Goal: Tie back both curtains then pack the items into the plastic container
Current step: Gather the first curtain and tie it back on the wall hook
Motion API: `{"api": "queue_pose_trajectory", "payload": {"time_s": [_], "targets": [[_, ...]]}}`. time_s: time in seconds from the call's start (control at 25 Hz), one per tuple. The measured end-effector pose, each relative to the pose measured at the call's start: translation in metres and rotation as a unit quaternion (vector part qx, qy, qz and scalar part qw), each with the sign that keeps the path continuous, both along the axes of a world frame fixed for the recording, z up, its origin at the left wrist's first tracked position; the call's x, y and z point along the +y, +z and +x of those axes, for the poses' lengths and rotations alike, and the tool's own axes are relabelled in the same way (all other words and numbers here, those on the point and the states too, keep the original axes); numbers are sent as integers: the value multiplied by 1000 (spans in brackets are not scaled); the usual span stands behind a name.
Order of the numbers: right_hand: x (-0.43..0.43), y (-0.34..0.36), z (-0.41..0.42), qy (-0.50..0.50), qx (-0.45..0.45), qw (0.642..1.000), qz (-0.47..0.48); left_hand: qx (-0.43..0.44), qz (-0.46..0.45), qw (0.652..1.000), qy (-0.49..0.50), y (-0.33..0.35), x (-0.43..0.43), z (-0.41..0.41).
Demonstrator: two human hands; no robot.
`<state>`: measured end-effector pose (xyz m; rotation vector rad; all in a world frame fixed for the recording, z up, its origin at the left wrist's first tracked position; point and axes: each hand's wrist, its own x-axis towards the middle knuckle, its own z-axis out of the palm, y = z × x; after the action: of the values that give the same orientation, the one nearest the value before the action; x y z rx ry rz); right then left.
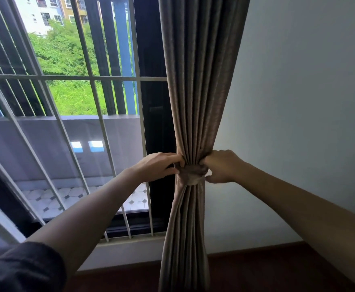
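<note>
A grey-brown curtain (195,85) hangs at the right side of the window, gathered tight at mid height. A tie-back band (191,174) of the same cloth wraps the gathered waist. My left hand (162,164) pinches the band's left edge with fingers curled on the cloth. On the band's right side, my right hand (220,166) grips the cloth with curled fingers. Below the band the curtain falls in folds to the floor. No plastic container or loose items are in view.
White window bars (100,127) cover the window to the left, with a balcony and trees beyond. A pale wall (298,102) stands right of the curtain. Dark wooden floor (256,270) runs along the bottom, under a white sill (128,242).
</note>
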<state>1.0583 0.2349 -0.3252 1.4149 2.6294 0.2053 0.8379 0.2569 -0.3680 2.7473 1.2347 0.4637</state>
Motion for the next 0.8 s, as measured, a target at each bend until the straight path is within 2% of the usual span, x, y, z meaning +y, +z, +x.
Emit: {"api": "queue_pose_trajectory", "payload": {"time_s": [0.2,0.28,0.36,0.4,0.48,0.64,0.8], "targets": [[9,1,4,-20,27,999,-6,43,18,998,39,17,6,2],[-1,4,6,-7,130,989,66,5,36,998,44,24,2,-8],[-14,13,1,20,266,950,160,-54,56,995,55,31,-1,-24],[-21,21,-10,45,303,935,176,-74,64,993,70,37,-2,-33],[-29,31,-46,96,313,932,156,-99,82,986,104,50,-6,-58],[-15,22,-140,158,345,915,138,-96,119,972,176,62,-19,-135],[-3,9,-251,216,297,925,95,-112,104,933,327,59,-49,-244]]}}
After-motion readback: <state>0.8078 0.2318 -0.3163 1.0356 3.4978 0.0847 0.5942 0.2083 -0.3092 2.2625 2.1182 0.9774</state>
